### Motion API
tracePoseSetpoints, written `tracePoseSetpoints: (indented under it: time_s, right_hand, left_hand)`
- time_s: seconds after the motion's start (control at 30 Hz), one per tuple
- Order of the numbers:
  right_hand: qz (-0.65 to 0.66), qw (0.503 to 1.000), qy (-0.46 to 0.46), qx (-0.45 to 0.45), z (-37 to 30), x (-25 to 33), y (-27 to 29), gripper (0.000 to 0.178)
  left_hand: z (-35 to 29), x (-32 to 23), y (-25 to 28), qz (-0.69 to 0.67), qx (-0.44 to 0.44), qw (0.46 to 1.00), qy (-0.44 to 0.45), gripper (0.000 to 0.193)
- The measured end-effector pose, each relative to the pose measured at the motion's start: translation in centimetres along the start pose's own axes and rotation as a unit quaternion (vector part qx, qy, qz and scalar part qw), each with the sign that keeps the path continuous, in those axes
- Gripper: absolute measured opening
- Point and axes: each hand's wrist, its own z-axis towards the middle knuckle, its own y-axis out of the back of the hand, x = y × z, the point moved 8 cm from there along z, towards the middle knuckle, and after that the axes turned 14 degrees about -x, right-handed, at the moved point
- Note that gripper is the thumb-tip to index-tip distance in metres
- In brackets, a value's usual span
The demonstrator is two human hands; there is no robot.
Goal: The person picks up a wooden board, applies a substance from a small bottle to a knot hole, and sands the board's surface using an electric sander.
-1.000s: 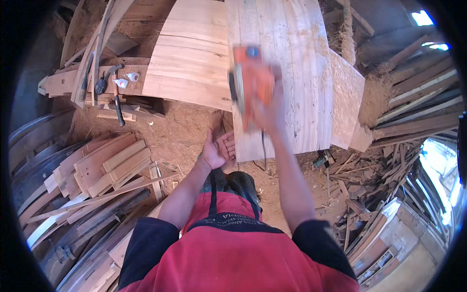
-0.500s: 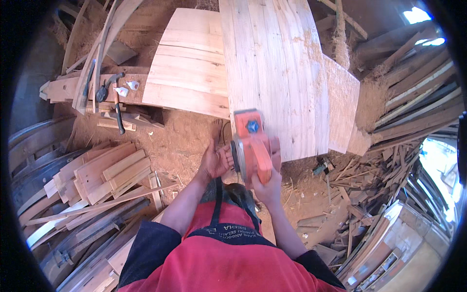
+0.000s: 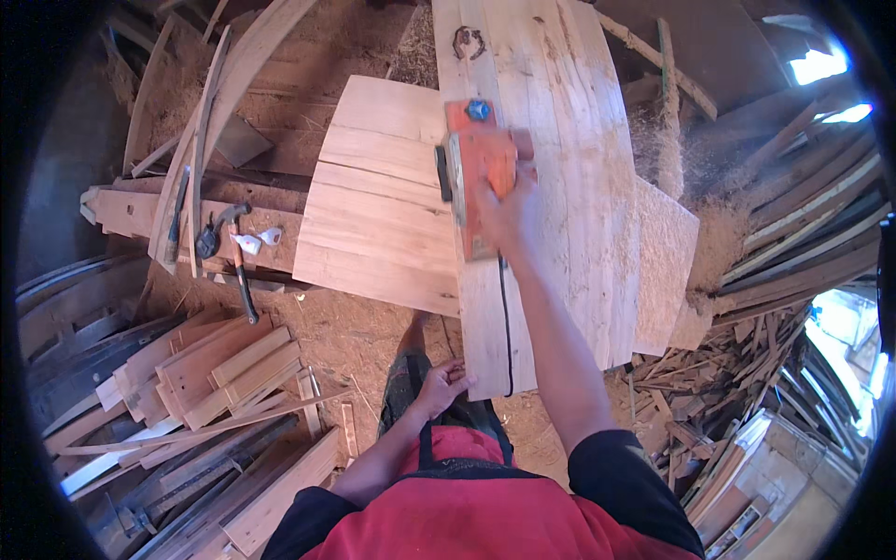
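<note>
- The right hand [image 3: 504, 210] is closed around the handle of an orange planer [image 3: 476, 173], arm stretched out toward 12 o'clock.
- The planer sits flat on a long pale plank [image 3: 551, 233] that runs from near the person's waist up to 12 o'clock; the tool is about midway along it, on its left half.
- A black cord [image 3: 507, 327] trails from the planer back down the plank toward 6 o'clock.
- The left hand [image 3: 441, 385] rests at the plank's near end, fingers loosely curled against the edge, holding nothing else.
- By the look of it, the planing is part way: the surface around the tool is clean and light, while a dark knot mark [image 3: 467, 39] at 12 o'clock is not yet reached.
- How much of the far end is left to plane cannot be told.
- Shavings [image 3: 681, 149] fly off at 2 o'clock of the planer.
- A wider board [image 3: 373, 196] lies under the plank at 9 o'clock.
- A hammer [image 3: 238, 252] lies farther out at 9 o'clock, on a beam.
- Stacked offcuts [image 3: 215, 373] sit at 8 o'clock; scrap strips [image 3: 737, 373] pile up at 4 o'clock.
</note>
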Motion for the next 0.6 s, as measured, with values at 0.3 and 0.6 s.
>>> tracePoseSetpoints:
  time_s: [0.3,0.6]
  right_hand:
    - [-0.035,0.999,-0.030,0.029,12.9,3.4,-7.8,0.057]
    - [-0.019,0.996,0.060,0.058,-12.4,-2.0,6.0,0.046]
  left_hand:
    - [0.5,0.3,0.5,0.079,0.011,0.997,0.002,0.048]
    - [3.7,0.3,1.4,-0.342,0.115,0.907,0.217,0.098]
